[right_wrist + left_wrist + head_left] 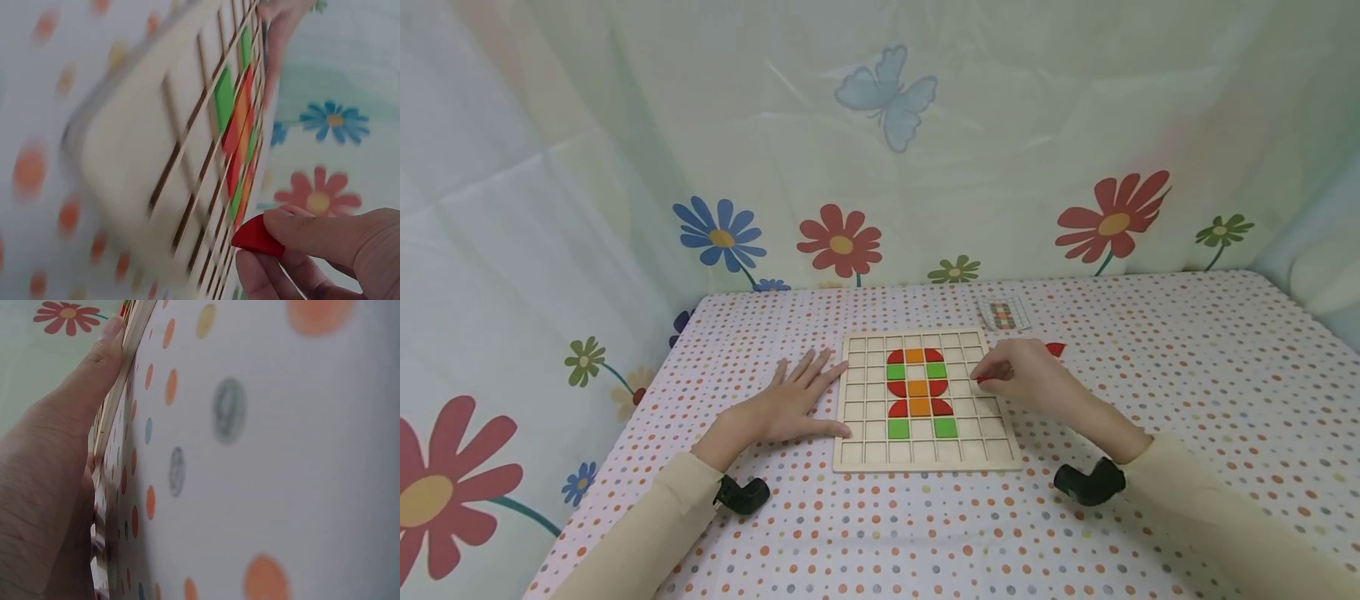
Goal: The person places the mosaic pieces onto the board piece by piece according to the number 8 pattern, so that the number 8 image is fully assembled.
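A wooden grid board (928, 452) lies flat on the table, with red quarter-round, orange square and green square pieces set in its middle cells. Spread out beside the board's left edge, my left hand (796, 402) touches that edge with thumb and fingertips. My right hand (1032, 377) is over the right side of the board and pinches a red quarter-round piece (258, 236) between thumb and fingers. In the right wrist view the piece's curved side shows clearly, just off the grid. Another red piece (1056, 349) lies on the table behind my right hand, partly hidden by it.
A small pattern card (1004, 314) with a printed grid lies behind the board's right corner. Dotted cloth (880, 533) covers the table. A curtain with printed flowers (880, 150) hangs behind and to the left. Black wrist cameras (1090, 482) sit on both wrists.
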A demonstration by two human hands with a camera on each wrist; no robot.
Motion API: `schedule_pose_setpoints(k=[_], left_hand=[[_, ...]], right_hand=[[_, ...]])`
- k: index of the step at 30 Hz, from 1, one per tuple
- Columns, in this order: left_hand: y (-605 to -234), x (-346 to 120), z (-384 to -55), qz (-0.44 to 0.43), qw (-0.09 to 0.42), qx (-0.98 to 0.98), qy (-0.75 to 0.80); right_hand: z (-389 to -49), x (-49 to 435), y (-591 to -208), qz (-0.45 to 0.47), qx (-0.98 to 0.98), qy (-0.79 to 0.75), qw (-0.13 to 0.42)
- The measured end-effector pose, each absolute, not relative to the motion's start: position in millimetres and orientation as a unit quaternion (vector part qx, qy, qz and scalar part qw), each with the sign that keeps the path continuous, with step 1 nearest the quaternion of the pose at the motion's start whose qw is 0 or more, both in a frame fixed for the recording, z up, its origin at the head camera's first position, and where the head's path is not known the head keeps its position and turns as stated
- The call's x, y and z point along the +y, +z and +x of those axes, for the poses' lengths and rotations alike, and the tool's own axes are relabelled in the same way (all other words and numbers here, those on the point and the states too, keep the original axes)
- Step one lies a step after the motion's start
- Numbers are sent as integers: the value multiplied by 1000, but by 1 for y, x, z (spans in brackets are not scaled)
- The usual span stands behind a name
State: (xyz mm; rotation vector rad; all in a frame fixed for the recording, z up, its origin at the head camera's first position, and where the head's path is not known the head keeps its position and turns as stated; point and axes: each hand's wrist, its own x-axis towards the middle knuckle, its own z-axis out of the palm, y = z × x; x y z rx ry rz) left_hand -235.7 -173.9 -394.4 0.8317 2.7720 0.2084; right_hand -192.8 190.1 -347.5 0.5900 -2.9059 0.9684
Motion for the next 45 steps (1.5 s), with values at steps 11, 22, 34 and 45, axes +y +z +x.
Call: schedule_pose_setpoints(k=[11, 22, 34, 45], left_hand=[[-397, -174, -238, 282, 123, 949, 64], [-397, -175, -240, 282, 132, 948, 66], [-397, -176, -239, 282, 132, 948, 67], [-396, -175, -239, 284, 128, 948, 67]], right_hand=[[-178, 128, -352, 341, -864, 366, -62], [-178, 107, -364, 344, -846, 386, -133], [-181, 105, -358, 340, -867, 331, -152], [-181, 96, -353, 369, -877, 275, -135]])
